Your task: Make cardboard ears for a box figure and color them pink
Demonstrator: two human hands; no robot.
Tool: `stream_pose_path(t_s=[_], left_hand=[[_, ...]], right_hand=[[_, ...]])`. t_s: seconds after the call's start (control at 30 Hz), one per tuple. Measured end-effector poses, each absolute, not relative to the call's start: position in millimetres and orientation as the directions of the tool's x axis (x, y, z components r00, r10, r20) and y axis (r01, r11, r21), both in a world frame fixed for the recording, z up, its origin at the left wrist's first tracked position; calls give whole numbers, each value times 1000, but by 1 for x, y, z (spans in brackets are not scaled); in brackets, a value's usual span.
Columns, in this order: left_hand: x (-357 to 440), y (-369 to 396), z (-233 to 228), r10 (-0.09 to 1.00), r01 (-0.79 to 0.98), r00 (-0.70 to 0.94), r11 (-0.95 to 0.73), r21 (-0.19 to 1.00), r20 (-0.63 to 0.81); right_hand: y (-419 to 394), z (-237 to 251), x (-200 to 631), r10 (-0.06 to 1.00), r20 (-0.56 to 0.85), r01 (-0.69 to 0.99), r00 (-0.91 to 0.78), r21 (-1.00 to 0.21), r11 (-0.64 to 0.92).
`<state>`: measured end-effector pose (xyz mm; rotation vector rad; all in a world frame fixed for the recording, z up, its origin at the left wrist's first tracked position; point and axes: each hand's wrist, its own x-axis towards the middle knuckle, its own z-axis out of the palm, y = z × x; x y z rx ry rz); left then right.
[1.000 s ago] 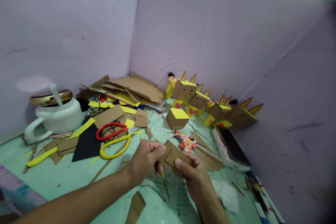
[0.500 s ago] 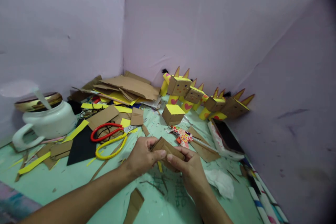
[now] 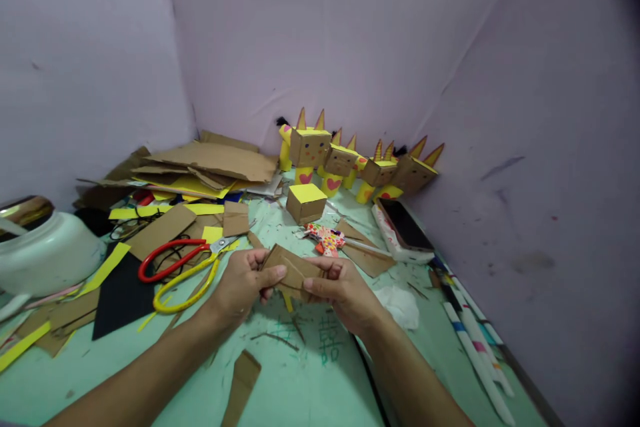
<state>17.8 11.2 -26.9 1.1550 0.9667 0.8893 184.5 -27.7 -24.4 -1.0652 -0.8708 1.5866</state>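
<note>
Between both hands, above the green tabletop, is a small folded piece of cardboard (image 3: 293, 272) with a crease across it. My left hand (image 3: 245, 283) grips its left side, thumb on top and fingers behind. On the other side my right hand (image 3: 343, 287) pinches it the same way, the thumb pressing its face. Just beyond stands a cardboard cube (image 3: 306, 205) with a yellow top. Scissors (image 3: 195, 267) with one red and one yellow handle lie left of my left hand. A floral-patterned piece (image 3: 325, 239) lies past my right hand.
Cardboard sheets (image 3: 215, 161) are piled at the back left, beside a white mug (image 3: 55, 253). Several horned box-headed figures (image 3: 310, 147) line the back wall. A phone (image 3: 405, 225), crumpled tissue (image 3: 399, 307) and white markers (image 3: 475, 357) lie on the right.
The camera view has turned right, so the scene sits further left. The cardboard piece has tilted to show more of its flat face; both hands keep hold of it.
</note>
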Motion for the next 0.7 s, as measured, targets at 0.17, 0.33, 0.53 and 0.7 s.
stream_pose_path(t_s=[0.17, 0.33, 0.53, 0.7], left_hand=[[18, 10, -24, 926, -71, 338, 203, 977, -168], [18, 9, -22, 923, -84, 342, 219, 972, -178], [18, 9, -23, 925, -93, 338, 218, 971, -175], [18, 8, -20, 921, -92, 349, 215, 972, -171]], right_hand=[[-28, -23, 182, 963, -265, -345, -58, -900, -268], [-28, -21, 181, 965, -255, -349, -64, -900, -261], [-27, -24, 182, 965, -258, -319, -48, -911, -260], [-28, -23, 182, 966, -254, -330, -45, -909, -254]])
